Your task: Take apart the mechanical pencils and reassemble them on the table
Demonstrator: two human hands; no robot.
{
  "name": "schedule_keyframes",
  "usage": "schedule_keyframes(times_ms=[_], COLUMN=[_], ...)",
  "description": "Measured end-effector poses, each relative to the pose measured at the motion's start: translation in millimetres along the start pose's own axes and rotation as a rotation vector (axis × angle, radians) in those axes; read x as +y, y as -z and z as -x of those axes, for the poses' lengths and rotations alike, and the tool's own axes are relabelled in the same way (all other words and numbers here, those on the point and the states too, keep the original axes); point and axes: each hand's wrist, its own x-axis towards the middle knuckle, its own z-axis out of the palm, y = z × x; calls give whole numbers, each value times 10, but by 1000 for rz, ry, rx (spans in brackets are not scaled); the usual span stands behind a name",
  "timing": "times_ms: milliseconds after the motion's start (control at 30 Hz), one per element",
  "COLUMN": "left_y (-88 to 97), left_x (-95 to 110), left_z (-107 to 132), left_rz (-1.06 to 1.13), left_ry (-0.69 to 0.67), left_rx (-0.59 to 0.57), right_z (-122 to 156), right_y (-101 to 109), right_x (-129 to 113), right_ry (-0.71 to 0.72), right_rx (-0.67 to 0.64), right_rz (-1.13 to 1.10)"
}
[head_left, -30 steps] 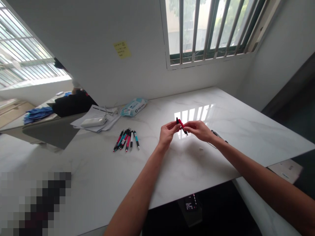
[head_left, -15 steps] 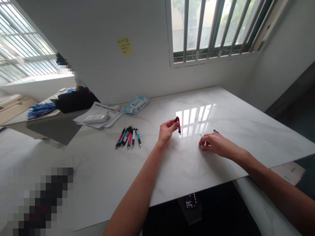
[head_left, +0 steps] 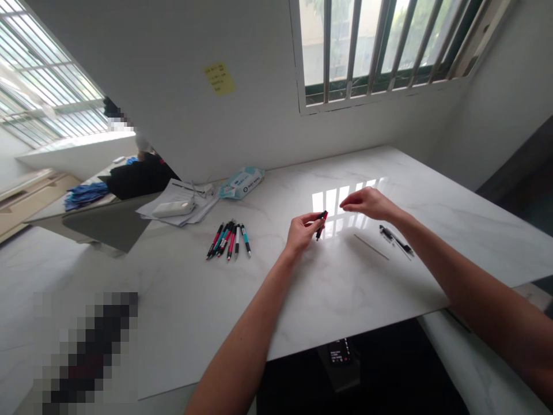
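My left hand (head_left: 303, 231) is closed round a red and black pen (head_left: 321, 226), which points down over the marble-patterned table. To its right, my right hand (head_left: 367, 203) is held low over the window's reflection, its fingers pressed together. Whether something small is in those fingertips I cannot make out. Below that hand lies a thin pale pen refill (head_left: 371, 246), flat on the table. Near my right forearm are a black pen part (head_left: 401, 243) and other small slim pieces, partly beside one another. Several red, teal and white pens (head_left: 227, 239) lie in a group at the left.
At the back left, a packet of wipes (head_left: 242, 183) is next to papers (head_left: 170, 218) with a white device (head_left: 174, 208) on them. The wall (head_left: 268, 132) bounds the table behind, and the table's front edge (head_left: 345, 333) runs before my lap.
My right hand has left the refill on the table and moved up and back, uncovering the black pen part. My left hand has tilted the red and black pen and shifted slightly right.
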Motion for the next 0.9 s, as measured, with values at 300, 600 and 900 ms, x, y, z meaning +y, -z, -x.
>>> schedule_keyframes(times_ms=[300,600,900], left_y=[-57,-56,-58], left_x=[-82,-55,-64], left_z=[20,27,25], left_rz=[46,15,35], left_ry=[104,112,88], left_rx=[-32,-41,-63], right_z=[-62,21,33], right_y=[-386,-529,-475], right_x=[182,-21,26], right_ry=[-78,-94,9], right_rx=[278,115,0], right_rz=[-683,-727,-551])
